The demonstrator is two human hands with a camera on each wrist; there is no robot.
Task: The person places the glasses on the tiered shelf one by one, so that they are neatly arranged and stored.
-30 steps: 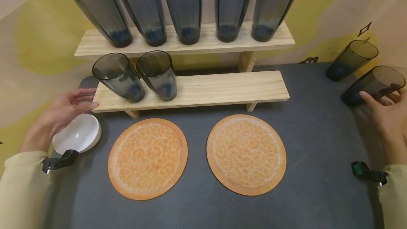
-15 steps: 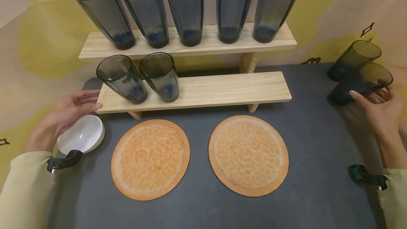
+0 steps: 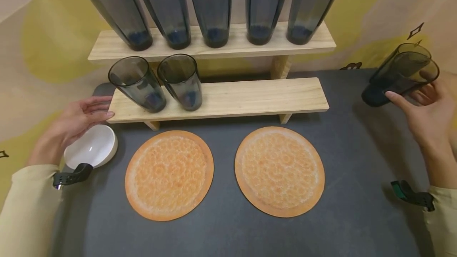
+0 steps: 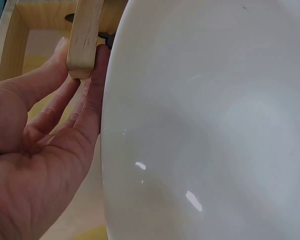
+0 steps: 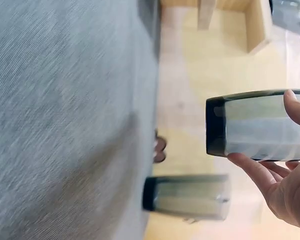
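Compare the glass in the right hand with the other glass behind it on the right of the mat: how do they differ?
The held glass is off the surface, gripped by the right hand; the other glass stands on the grey mat, untouched. In the head view the held glass is nearer the camera and overlaps the standing one, hiding most of it. Both are the same dark smoky tumblers, empty, with thick bases.
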